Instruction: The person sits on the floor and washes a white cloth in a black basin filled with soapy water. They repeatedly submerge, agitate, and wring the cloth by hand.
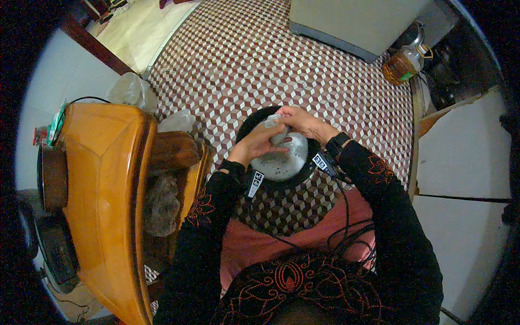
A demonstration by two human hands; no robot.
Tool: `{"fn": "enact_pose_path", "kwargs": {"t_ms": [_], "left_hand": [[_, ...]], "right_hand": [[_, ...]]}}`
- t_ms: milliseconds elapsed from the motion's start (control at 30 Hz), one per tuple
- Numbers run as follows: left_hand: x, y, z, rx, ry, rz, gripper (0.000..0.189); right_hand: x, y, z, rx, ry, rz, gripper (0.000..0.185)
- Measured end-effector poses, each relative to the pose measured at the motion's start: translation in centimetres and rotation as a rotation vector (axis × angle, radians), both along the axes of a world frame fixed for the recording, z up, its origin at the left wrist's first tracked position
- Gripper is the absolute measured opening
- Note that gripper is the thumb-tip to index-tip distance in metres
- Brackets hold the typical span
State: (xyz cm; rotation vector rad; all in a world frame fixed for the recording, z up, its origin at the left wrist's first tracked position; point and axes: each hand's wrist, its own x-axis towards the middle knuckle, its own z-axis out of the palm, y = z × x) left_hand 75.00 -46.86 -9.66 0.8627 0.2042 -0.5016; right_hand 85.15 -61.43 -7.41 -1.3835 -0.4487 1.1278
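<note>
Both hands are over a black round basin (290, 183) on the patterned floor, which holds foamy, whitish water (280, 162). My right hand (304, 123) has its fingers closed on a pale, wet object (277, 137), perhaps a cloth or a small container; what it is cannot be told. My left hand (260, 142) lies against the same object from the left, with its thumb on it and the other fingers spread beneath, over the foam. Black straps with small devices and cables are on both wrists.
At the left stands a varnished wooden cabinet or table (101, 162), with clear plastic bags (132, 93) beside it. A large bottle of amber liquid (404, 65) stands at the upper right, near a grey appliance or cabinet (349, 24). Black cables (345, 207) hang over my lap.
</note>
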Motion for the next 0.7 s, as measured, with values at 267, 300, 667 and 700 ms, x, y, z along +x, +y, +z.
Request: {"fn": "enact_pose_path", "kwargs": {"t_ms": [267, 300, 667, 700], "left_hand": [[1.0, -0.1, -0.3, 0.418, 0.119, -0.148, 0.022], [0.9, 0.0, -0.2, 0.340, 0.053, -0.120, 0.022], [0.2, -1.1, -1.7, -0.413, -0.026, 0.008, 0.017], [0.5, -1.4, -1.7, -0.288, -0.074, -0.013, 0.014]], "right_hand": [[0.3, 0.9, -1.1, -0.238, -0.561, 0.094, 0.012], [0.4, 0.9, -0.9, -0.292, -0.590, 0.101, 0.019], [-1.6, 0.8, 2.2, 0.055, -0.076, -0.013, 0.042], [-1.7, 1.1, 2.3, 0.000, -0.070, -0.032, 0.039]]}}
